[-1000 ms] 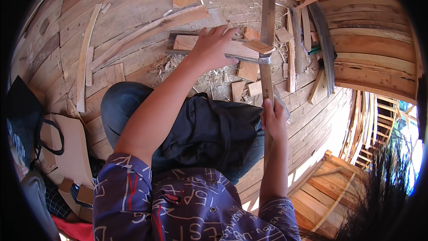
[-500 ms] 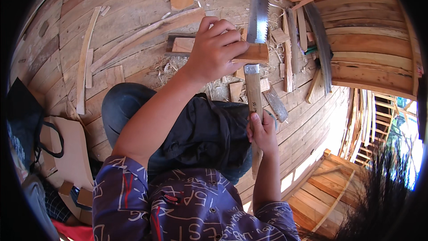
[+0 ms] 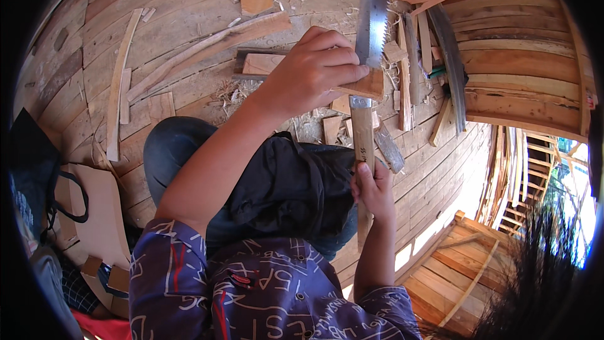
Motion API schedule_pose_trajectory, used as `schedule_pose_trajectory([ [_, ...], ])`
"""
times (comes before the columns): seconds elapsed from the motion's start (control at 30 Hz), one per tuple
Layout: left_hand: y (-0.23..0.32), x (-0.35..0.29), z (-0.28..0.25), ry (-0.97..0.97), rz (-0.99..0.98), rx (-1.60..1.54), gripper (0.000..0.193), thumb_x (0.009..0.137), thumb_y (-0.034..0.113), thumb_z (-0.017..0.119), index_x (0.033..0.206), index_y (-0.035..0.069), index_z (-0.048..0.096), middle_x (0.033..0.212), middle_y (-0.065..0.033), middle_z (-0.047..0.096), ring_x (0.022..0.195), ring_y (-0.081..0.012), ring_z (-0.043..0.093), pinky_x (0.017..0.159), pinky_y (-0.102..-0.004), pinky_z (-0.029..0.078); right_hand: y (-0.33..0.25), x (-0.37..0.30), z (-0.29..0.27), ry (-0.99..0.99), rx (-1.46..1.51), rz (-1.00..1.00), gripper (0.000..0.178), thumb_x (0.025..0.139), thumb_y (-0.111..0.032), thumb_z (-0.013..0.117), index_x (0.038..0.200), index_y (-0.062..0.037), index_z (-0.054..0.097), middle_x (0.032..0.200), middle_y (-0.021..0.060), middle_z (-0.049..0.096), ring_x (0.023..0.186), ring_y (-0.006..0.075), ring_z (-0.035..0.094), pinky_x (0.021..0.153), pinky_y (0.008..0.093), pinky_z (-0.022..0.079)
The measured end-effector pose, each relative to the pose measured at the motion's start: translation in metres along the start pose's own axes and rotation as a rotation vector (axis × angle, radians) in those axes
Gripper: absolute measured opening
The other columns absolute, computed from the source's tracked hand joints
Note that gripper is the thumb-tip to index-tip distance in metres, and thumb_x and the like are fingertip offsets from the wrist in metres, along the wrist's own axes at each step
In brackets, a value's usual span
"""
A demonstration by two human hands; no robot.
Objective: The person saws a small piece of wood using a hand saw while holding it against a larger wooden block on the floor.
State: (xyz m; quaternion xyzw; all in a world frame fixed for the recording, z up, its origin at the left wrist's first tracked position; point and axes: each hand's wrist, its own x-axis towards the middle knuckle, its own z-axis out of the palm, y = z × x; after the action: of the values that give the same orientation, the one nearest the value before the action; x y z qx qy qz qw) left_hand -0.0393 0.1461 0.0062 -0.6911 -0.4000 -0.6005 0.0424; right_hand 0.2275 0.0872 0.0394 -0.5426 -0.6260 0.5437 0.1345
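Observation:
My right hand [image 3: 374,190] is wrapped around the long wooden handle of a handsaw [image 3: 363,131], with the thumb along its top. The steel blade points away from me, its teeth facing right. A small wooden block [image 3: 371,84] lies across the blade's base, just beyond the metal collar. My left hand [image 3: 321,66] grips this block from the left, fingers bent over it. Its underside is hidden, as is exactly where block and blade touch.
Wood shavings and offcuts lie beyond my knees, among them a square piece [image 3: 255,0] and a long curved strip [image 3: 211,50]. Dark cloth [image 3: 286,182] covers my lap. At left stands an open cardboard box [image 3: 94,211]; at right rises a planked wooden structure [image 3: 522,66].
The saw and block have shifted slightly right and a little nearer to me. My left hand has moved right with the block; both hands keep their grips.

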Motion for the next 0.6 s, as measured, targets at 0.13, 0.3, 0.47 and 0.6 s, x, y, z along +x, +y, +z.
schedule_pose_trajectory([
  [0.13,0.003,0.000,-0.003,-0.007,-0.024,0.001,0.037,0.057,0.009,0.079,0.094,0.009,0.073,0.088,-0.0002,0.064,0.096,-0.0203,0.059,0.087,-0.0366,0.042,-0.005,-0.003,-0.002,-0.001,-0.024,0.012,0.030,0.103,-0.029,0.046,0.090,-0.0018,0.051,0.053,0.0021,0.047,0.041,0.0082,0.043,0.039,0.0228,0.036],
  [0.3,0.005,-0.001,-0.001,0.027,-0.061,0.031,0.038,0.056,0.010,0.080,0.094,0.012,0.072,0.090,0.0006,0.064,0.095,-0.0201,0.057,0.087,-0.0374,0.040,-0.009,-0.006,0.003,0.036,-0.049,-0.002,0.030,0.103,-0.029,0.048,0.090,-0.0023,0.051,0.054,0.0015,0.048,0.042,0.0077,0.044,0.040,0.0226,0.036],
  [0.47,-0.006,-0.006,-0.002,0.078,-0.132,0.050,0.039,0.053,0.006,0.079,0.087,0.014,0.063,0.087,0.0002,0.059,0.092,-0.0230,0.054,0.084,-0.0375,0.038,-0.004,-0.006,0.004,0.055,-0.074,-0.050,0.029,0.102,-0.029,0.049,0.091,-0.0022,0.051,0.056,0.0014,0.049,0.043,0.0072,0.044,0.040,0.0225,0.036],
  [0.6,-0.002,-0.001,-0.009,0.103,-0.174,-0.021,0.042,0.049,0.006,0.080,0.085,0.015,0.059,0.085,0.0001,0.057,0.092,-0.0245,0.053,0.082,-0.0368,0.037,0.002,-0.007,-0.001,0.114,-0.034,-0.078,0.028,0.101,-0.028,0.051,0.090,-0.0020,0.053,0.056,0.0009,0.050,0.044,0.0069,0.045,0.040,0.0225,0.036],
])
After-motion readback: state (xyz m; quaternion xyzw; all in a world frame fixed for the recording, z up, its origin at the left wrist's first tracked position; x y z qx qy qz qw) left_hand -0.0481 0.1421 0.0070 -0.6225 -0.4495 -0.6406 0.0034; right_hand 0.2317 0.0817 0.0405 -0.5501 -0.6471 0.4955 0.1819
